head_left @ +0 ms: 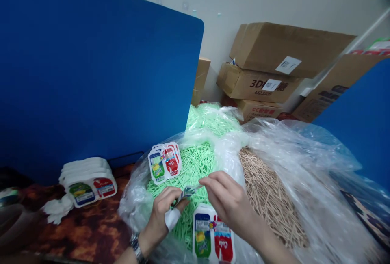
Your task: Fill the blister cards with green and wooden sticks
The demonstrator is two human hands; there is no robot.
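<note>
My left hand (166, 207) is closed around a small printed package (188, 192), seen nearly edge-on over the green sticks. Something white (172, 218) shows against the left palm. With thumb and fingers pinched, my right hand (227, 199) is at the package's right end, where a clear edge shows. Just below lies a twin bottle-shaped card (213, 235), green lemon on one half and red cola on the other. Beyond my left hand, several similar cards (164, 162) rest on a plastic bag of thin light-green sticks (198, 160).
A stack of similar white packs (88, 182) and a crumpled white tissue (59, 208) sit left on the brown patterned table (100, 231). Brown sticks (271, 195) fill another clear bag at right. Blue partitions (100, 69) and cardboard boxes (274, 53) stand behind.
</note>
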